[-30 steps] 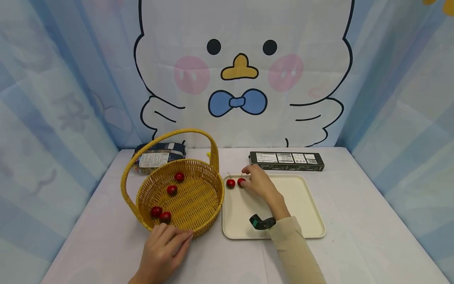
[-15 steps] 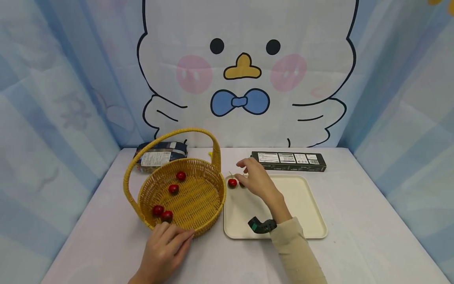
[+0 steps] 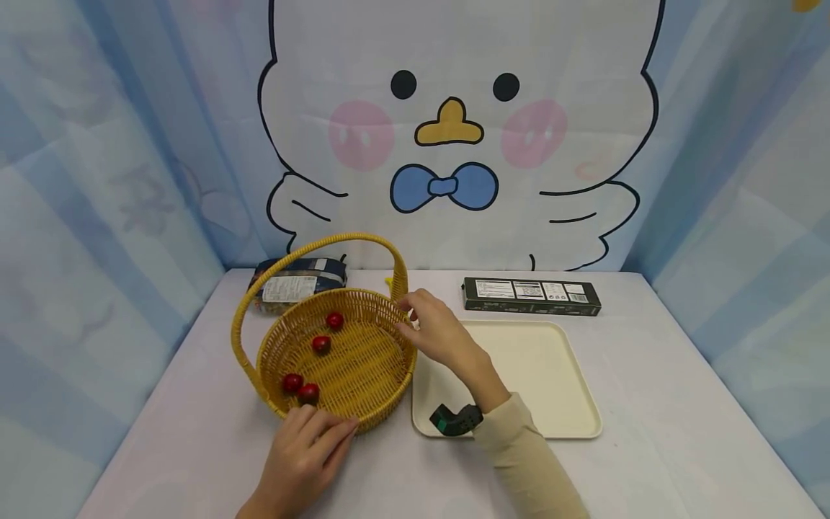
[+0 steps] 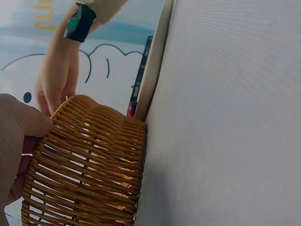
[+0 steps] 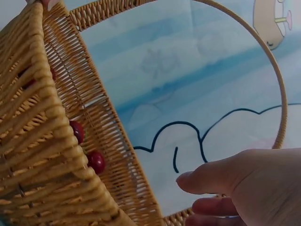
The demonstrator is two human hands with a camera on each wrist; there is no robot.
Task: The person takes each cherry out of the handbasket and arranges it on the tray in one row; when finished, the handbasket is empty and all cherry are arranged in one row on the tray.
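My left hand pinches the near rim of a yellow wicker basket, thumb outside and fingers inside in the left wrist view. Several dark red cherries lie inside the basket. At its right rim, by the foot of the tall handle, is my right hand. Its thumb and fingers stand apart, with nothing visible between them in the right wrist view. A red cherry shows at the edge of the cream tray; in the head view my right hand covers that corner.
Behind the basket lies a dark blue package with a white label. A long dark box stands behind the tray. Printed curtains close off the back and sides of the white table.
My right hand has left the cherries on the tray's far left corner and moved left to the basket's rim. The left hand keeps its grip. The view has shifted slightly.
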